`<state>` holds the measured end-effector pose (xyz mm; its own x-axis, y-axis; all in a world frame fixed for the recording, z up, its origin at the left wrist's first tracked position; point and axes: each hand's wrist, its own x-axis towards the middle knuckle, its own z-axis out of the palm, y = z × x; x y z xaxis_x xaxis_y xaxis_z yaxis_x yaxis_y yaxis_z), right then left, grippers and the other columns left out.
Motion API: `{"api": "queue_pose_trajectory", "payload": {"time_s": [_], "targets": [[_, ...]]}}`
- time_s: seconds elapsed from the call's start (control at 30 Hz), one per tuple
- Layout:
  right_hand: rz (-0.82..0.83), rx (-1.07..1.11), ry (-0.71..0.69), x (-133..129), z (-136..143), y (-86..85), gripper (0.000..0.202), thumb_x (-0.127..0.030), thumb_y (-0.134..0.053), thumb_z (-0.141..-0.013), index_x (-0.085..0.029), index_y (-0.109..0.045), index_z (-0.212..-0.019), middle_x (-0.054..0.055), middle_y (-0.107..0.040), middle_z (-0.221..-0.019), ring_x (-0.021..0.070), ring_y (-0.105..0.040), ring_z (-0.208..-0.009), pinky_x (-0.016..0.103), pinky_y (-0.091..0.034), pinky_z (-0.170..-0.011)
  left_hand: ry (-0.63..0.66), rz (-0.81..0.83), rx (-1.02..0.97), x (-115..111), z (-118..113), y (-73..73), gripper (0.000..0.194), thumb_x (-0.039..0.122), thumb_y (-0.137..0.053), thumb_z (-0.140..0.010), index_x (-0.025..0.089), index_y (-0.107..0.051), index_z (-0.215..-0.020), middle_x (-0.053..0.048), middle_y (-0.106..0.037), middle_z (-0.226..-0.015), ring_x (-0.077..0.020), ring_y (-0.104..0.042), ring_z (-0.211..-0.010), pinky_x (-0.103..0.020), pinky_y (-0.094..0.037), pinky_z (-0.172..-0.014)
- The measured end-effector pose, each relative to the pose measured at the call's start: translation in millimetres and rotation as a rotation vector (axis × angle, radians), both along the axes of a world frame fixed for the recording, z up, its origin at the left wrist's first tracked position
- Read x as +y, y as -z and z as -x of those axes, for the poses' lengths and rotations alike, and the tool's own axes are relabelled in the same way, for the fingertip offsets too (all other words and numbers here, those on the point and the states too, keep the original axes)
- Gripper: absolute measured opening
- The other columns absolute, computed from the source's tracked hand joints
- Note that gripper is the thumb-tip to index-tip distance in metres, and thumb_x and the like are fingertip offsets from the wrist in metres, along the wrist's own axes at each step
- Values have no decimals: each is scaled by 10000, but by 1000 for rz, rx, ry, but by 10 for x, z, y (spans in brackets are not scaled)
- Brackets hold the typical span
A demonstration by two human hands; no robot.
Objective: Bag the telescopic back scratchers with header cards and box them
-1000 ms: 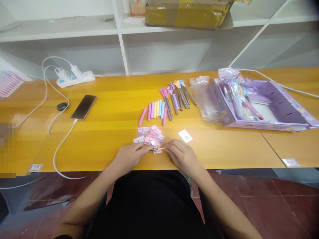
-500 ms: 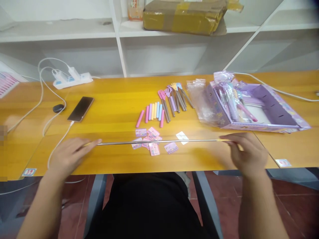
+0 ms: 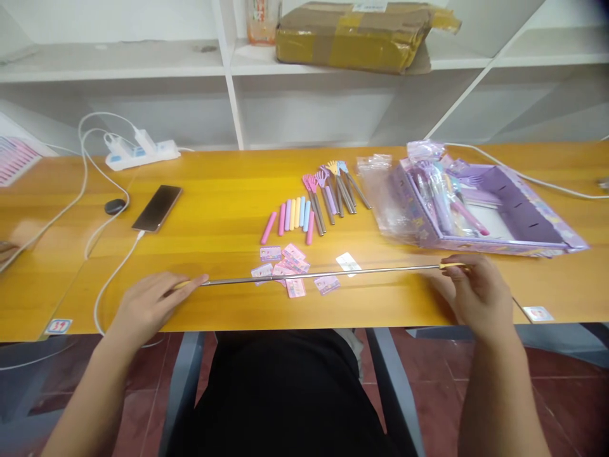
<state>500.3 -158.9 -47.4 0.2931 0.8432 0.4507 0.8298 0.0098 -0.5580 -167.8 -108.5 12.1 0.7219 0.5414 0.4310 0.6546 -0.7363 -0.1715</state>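
Observation:
A telescopic back scratcher point(image 3: 323, 275) is stretched out level above the table's front part, its thin metal rod pulled long. My left hand point(image 3: 151, 299) is closed on its yellow end. At the other side my right hand point(image 3: 483, 293) pinches the opposite yellow end, mostly hidden by the fingers. Beneath the rod lie several small printed cards point(image 3: 295, 287) in pink and purple, with a white card point(image 3: 348, 263) beside them. Behind them is a row of coloured handles point(image 3: 295, 214). More back scratchers point(image 3: 335, 190) with claw heads lie to their right.
A purple open box point(image 3: 499, 242) with wrapped back scratchers stands at the right, clear plastic bags point(image 3: 383, 197) by its left side. At the left are a phone point(image 3: 157, 208) on a cable and a power strip point(image 3: 143, 155). A taped carton point(image 3: 352, 41) sits on the shelf.
Both hands and the rod have shifted slightly to the right. The rod now slants a little, its left end lower in view. The objects on the table stay as they were.

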Motion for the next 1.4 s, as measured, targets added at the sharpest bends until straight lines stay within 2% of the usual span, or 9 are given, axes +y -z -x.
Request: {"api": "queue_pose_trajectory", "payload": {"time_s": [0.17, 0.5, 0.63, 0.73, 0.87, 0.97, 1.03, 1.2, 1.4], "targets": [[14, 75, -122, 139, 502, -82, 199, -421, -571, -1060, -261, -689, -1055, 80, -737, -1056, 208, -708, -829, 377, -605, -808, 175, -37, -161, -41, -449, 10, 384, 45, -771, -974, 139, -706, -1340, -91, -850, -1098, -208, -805, -943, -329, -641, -888], [-259, -12, -321, 346, 1832, -864, 281, -136, -485, -1085, -255, -737, -1120, 85, -750, -1041, 213, -716, -855, 380, -624, -777, 16, 104, -406, 189, -1273, -103, 155, 240, -705, -1075, 207, -701, -1226, -56, -864, -1048, -200, -841, -871, -289, -643, -777], [-259, -99, -487, 240, 2271, -900, 511, -10, -395, -1042, -275, -711, -1345, 109, -755, -1228, 223, -755, -1006, 383, -657, -871, 65, 285, -520, 212, -1547, -49, 116, 276, -628, -1110, 223, -723, -1150, -73, -860, -1068, -223, -842, -963, -319, -654, -841], [-223, -117, -566, 280, 2406, -856, 486, -40, -401, -1068, -255, -690, -1395, 120, -754, -1255, 235, -755, -1057, 381, -649, -895, 49, 410, -532, 240, -1652, -17, 173, 329, -586, -1125, 225, -724, -1107, -83, -850, -1040, -228, -825, -939, -329, -634, -831], [12, -154, -612, 561, 2226, -945, 282, -280, -506, -1142, -221, -704, -1335, 115, -782, -1183, 244, -765, -978, 368, -615, -829, -60, 647, -552, 425, -1718, -56, 167, 387, -635, -1094, 233, -694, -1122, -71, -844, -1066, -232, -802, -890, -326, -575, -770], [273, -319, -293, 903, 1891, -1058, 417, -525, -507, -1141, -198, -748, -1239, 149, -797, -1146, 308, -771, -954, 408, -581, -812, -113, 851, -701, 671, -1779, -53, 162, 385, -654, -1074, 234, -658, -1132, -72, -837, -1106, -240, -796, -989, -359, -571, -863], [404, -404, -68, 1159, 1633, -1064, 484, -553, -466, -1139, -176, -767, -1179, 183, -789, -1169, 356, -771, -1018, 452, -568, -869, -121, 953, -846, 837, -1806, 5, 161, 387, -649, -1067, 227, -635, -1079, -54, -820, -989, -221, -779, -924, -369, -566, -878], [570, -413, 293, 1612, 1093, -742, 628, -482, -556, -1079, 15, -613, -1458, 358, -615, -1479, 451, -713, -1250, 529, -545, -1023, -86, 1032, -1064, 1048, -1731, 208, 282, 470, -721, -1010, 206, -623, -1024, -22, -757, -847, -159, -671, -752, -301, -507, -755], [609, -352, 366, 1626, 789, -382, 644, -480, -630, -1033, 20, -639, -1441, 385, -679, -1361, 452, -714, -1237, 568, -548, -1038, -93, 1067, -1286, 1093, -1590, 209, 428, 580, -799, -926, 203, -616, -1015, 20, -686, -774, -77, -411, -533, -243, -299, -524]]}}
